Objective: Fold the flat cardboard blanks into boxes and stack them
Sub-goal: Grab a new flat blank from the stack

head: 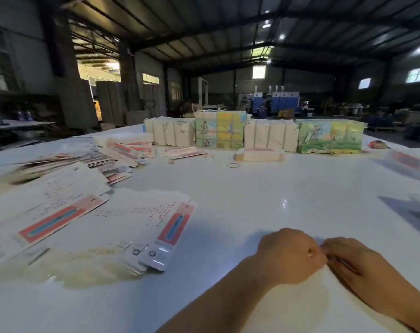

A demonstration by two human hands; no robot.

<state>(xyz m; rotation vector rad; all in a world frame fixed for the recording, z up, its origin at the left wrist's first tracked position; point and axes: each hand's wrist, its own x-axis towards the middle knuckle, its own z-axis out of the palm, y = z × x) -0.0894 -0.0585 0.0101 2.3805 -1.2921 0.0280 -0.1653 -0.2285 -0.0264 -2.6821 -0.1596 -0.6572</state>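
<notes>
My left hand [288, 254] and my right hand [359, 264] meet fingertip to fingertip low at the right of the white table [240, 188]. Under them lies a pale cardboard blank [297, 301], plain side up. Both hands have curled fingers and pinch its far edge; the exact spot is blurred. A fanned stack of flat blanks [136, 227] with red and blue print lies to the left. A second stack [47, 207] lies beyond it, with more piles [79, 162] further back. One folded box [259, 155] stands far across the table.
Wrapped bundles [252, 134] stand in a row at the table's far side. Loose rubber bands [233, 165] lie in front of them. More printed blanks [410, 164] lie at the right edge. A dim workshop with machines is behind.
</notes>
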